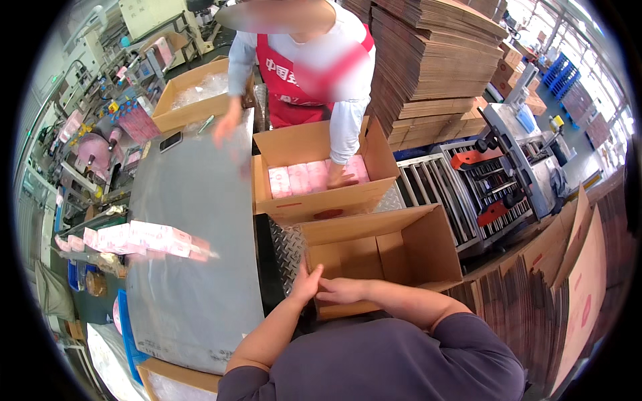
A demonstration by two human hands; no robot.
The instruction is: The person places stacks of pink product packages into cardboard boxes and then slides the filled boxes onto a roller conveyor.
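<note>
An open cardboard box [388,244] stands right in front of me, with bare brown walls and bottom showing inside. At its near left edge my left hand [305,286] is closed round the side wall, thumb and fingertips pointing up. My right hand [342,291] reaches across to the same corner, its fingers closed at the cardboard edge and touching the left hand. Beyond it stands a second cardboard box [314,206] holding a row of pink-and-white packs [307,177]. A co-worker's hand [341,176] rests on those packs; the co-worker's other hand [229,123] is blurred over the table.
A grey metal table [194,301] lies to the left, with pink packs [157,237] in a line, a phone [171,142] and a pen. Flattened cartons [435,60] are stacked behind; more cartons [521,301] stand at right. A roller conveyor [438,190] runs rightward.
</note>
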